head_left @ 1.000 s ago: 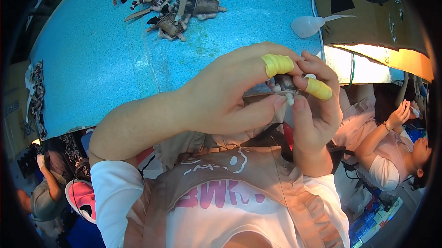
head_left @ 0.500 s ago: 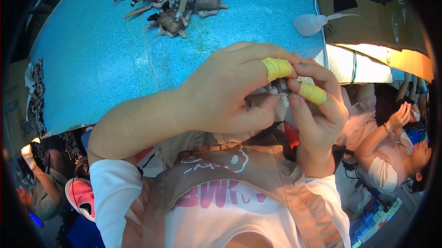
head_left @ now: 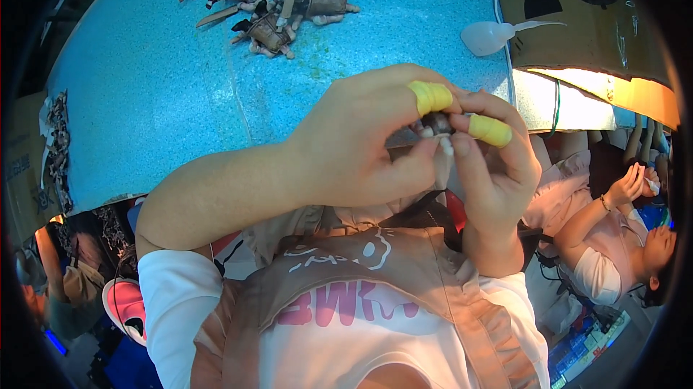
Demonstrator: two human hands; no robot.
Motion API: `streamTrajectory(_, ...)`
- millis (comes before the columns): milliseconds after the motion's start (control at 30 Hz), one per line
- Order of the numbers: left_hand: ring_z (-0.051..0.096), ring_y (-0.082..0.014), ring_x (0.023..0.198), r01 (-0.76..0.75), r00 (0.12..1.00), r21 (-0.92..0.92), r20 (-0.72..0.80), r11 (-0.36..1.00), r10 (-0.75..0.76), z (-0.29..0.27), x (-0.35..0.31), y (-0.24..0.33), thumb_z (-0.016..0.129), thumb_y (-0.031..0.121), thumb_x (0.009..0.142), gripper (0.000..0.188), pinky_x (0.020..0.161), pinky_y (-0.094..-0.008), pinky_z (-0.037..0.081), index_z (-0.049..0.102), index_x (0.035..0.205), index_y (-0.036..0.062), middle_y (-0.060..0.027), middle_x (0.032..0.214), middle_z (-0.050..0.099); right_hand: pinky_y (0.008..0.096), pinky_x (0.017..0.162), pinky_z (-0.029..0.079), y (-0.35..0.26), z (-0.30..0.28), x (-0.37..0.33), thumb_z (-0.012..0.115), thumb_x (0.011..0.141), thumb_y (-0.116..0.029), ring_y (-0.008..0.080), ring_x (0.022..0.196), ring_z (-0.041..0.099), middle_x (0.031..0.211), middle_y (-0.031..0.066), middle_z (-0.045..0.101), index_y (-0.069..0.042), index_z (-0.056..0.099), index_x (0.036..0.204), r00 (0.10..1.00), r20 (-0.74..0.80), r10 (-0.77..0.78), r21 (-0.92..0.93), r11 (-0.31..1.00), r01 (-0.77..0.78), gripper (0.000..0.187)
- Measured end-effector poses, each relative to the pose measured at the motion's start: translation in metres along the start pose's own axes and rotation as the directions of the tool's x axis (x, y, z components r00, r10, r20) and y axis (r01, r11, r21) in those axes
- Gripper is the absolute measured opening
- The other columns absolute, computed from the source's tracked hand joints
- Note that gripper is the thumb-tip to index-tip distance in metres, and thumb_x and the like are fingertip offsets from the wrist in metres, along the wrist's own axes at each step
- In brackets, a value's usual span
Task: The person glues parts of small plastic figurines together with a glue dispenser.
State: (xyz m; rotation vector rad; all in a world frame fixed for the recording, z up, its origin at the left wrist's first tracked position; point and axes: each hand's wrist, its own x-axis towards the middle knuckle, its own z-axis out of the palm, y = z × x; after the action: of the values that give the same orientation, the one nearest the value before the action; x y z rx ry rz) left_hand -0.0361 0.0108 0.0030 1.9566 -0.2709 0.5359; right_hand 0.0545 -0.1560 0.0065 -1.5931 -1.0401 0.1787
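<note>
Faced a blue table [head_left: 159,100], strewn toward its far side with brown figurines [head_left: 317,3]. Pinched between curled, nearly closed fingers of left hand [head_left: 361,136] and right hand [head_left: 498,169] — each banded in yellow tape [head_left: 433,97] — a small figurine [head_left: 438,123], by the table's near edge.

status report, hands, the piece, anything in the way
Left hand and right hand pinching one small figurine. Figurine partly hidden between them. White squeeze bottle lies beyond, not in the way.

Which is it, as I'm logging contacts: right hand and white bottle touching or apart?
Apart: the head view shows blue tabletop between right hand and white bottle.
</note>
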Motion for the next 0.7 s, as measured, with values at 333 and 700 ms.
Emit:
streamTrajectory(333, 0.056, -0.0156, 0.106, 0.535, 0.829, -0.755, 0.383, 0.38, -0.407, -0.006, 0.0, 0.012, 0.056, 0.001, 0.087, 0.054, 0.083, -0.0265, 0.049, 0.032, 0.135, 0.0005, -0.0123, 0.116, 0.055, 0.0442, 0.093, 0.038, 0.002, -0.006, 0.006, 0.08, 0.058, -0.021, 0.0363, 0.11, 0.047, 0.118, 0.0169, 0.051, -0.002, 0.057, 0.116, 0.992, 0.054, -0.118, -0.392, 0.911, 0.13, 0.065)
streamTrajectory(700, 0.057, -0.0196, 0.106, 0.574, 0.813, -0.708, 0.436, 0.41, -0.386, -0.009, 0.005, 0.015, 0.059, -0.003, 0.084, 0.059, 0.091, -0.0296, 0.047, 0.028, 0.135, 0.0004, -0.0163, 0.116, 0.056, 0.0355, 0.08, 0.05, -0.009, -0.003, -0.006, 0.082, 0.063, -0.013, 0.0258, 0.105, 0.055, 0.113, 0.0189, 0.052, 0.004, 0.049, 0.116, 0.969, 0.032, 0.246, 0.159, 0.956, -0.248, 0.065)
